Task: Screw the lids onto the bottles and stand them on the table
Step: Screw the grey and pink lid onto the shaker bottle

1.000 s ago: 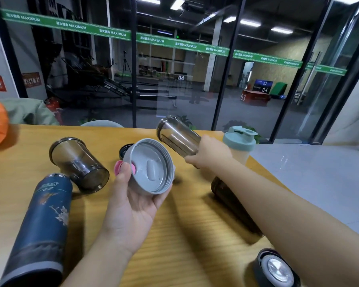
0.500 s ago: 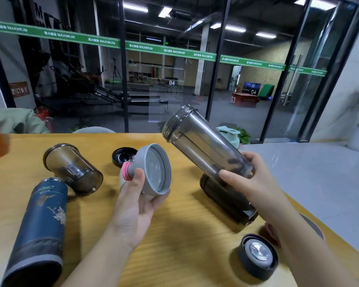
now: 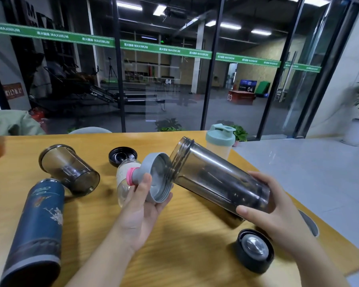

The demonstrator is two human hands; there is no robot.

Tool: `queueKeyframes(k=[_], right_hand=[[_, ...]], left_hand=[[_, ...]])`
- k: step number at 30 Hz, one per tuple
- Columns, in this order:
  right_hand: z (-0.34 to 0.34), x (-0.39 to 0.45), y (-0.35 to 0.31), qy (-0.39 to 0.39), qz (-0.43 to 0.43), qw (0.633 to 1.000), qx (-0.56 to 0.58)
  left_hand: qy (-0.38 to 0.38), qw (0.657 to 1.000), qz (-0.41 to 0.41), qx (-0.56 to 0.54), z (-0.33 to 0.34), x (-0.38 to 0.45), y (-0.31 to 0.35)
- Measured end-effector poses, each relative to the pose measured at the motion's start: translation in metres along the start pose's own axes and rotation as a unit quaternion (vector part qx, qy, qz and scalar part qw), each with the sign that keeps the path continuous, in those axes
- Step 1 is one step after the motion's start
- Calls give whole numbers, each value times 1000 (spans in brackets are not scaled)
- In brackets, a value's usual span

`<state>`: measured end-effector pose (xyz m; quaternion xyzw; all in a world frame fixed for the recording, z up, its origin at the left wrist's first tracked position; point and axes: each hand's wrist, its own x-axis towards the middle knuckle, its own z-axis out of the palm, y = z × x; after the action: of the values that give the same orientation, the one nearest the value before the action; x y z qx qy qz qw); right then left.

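I observed my left hand [image 3: 142,206] gripping the grey lid [image 3: 157,179] by its rim, thumb curled over it, threaded side facing right. My right hand [image 3: 272,210] was wrapped round the base of the smoky bottle [image 3: 218,179], held tilted above the middle of the desk [image 3: 187,245], its mouth just beside the lid. In my judgement the bottle neck needed squaring with the lid before turning, else the threads could cross.
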<state>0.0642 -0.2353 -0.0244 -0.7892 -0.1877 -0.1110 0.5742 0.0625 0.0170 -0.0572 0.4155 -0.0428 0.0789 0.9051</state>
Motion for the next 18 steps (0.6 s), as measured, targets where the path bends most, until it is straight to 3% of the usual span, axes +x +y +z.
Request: queueKeyframes(k=[8,18], right_hand=[[-1,-3,2,-21,-13,999,-21],[-3,-5,9,-57,-13,998,17]], left_hand=[[-1,1000,6,-10,3,-2,-4],[-9,999,-44,27,4,-4,-6]])
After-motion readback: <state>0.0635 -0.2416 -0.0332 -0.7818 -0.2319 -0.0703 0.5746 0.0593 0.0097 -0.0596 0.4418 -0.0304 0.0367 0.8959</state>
